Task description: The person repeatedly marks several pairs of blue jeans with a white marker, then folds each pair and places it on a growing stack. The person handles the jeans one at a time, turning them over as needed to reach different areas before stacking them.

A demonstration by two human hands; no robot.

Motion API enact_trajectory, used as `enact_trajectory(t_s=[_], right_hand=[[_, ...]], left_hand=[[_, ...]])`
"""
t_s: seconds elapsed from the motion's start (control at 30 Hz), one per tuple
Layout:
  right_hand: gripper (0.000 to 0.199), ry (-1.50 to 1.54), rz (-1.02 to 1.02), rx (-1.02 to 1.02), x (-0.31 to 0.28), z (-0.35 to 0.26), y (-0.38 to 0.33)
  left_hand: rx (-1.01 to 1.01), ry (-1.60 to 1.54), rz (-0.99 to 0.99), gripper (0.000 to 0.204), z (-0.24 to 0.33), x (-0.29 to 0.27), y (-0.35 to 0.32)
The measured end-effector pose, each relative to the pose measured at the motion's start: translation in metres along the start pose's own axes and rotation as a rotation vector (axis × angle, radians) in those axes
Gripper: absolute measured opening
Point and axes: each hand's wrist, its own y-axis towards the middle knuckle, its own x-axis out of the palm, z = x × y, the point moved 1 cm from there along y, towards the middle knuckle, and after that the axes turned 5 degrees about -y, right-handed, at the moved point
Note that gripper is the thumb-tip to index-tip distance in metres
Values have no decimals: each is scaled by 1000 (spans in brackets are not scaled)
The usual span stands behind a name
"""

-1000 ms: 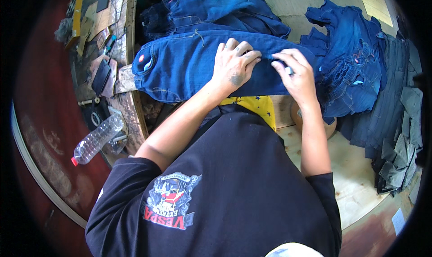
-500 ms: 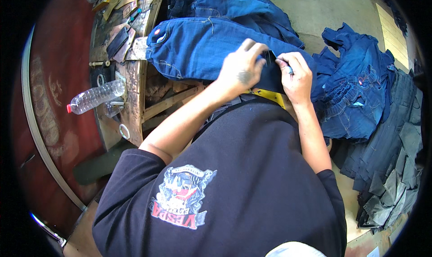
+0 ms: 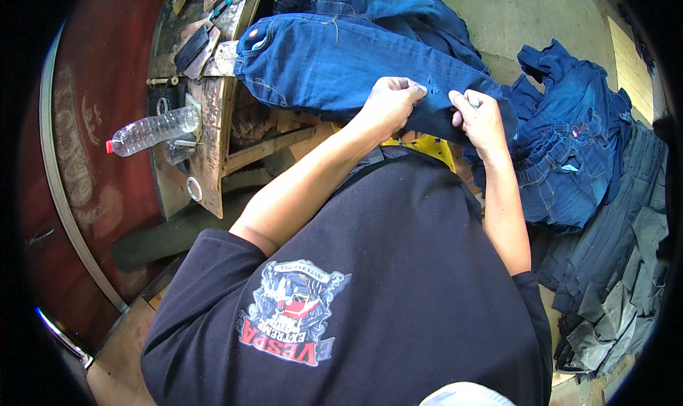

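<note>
A pair of dark blue jeans (image 3: 334, 61) lies spread across in front of me, waistband toward the left. My left hand (image 3: 391, 100) grips a fold of the denim near its lower edge, fingers curled into the cloth. My right hand (image 3: 480, 116) pinches the same fold a little to the right, thumb and fingers closed on the fabric. The two hands sit close together, almost touching. My black shirt hides what lies below the jeans.
A wooden workbench (image 3: 210, 157) with small tools stands at left, with a plastic bottle (image 3: 153, 130) lying beside it. More blue jeans (image 3: 569, 143) are heaped at right, dark grey cloth pieces (image 3: 626, 264) stacked below them. A yellow object (image 3: 430, 144) peeks out under the jeans.
My hands have drawn closer together on the jeans, now pinching one fold near the lower edge. The view has tilted, so bench and bottle sit lower in the picture.
</note>
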Motion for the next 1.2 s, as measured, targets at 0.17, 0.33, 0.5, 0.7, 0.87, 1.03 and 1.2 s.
enact_trajectory(t_s=[0.17,0.33,0.5,0.7,0.87,1.03,1.2], right_hand=[[44,29,20,-163,7,8,-12],[45,25,53,-239,13,12,-21],[45,62,63,-279,14,16,-24],[44,93,60,-299,15,17,-28],[41,97,44,-251,15,18,-31],[40,69,31,-256,15,19,-31],[39,127,23,-255,12,19,-30]], left_hand=[[10,-114,81,15,-10,-4,-6],[161,275,-13,22,-10,-5,-8],[154,18,84,25,-17,-9,-13],[144,131,46,24,-19,-12,-11],[220,85,-52,18,-20,-10,-10],[175,34,42,26,-18,-10,-9],[326,477,-46,32,-5,-2,0]])
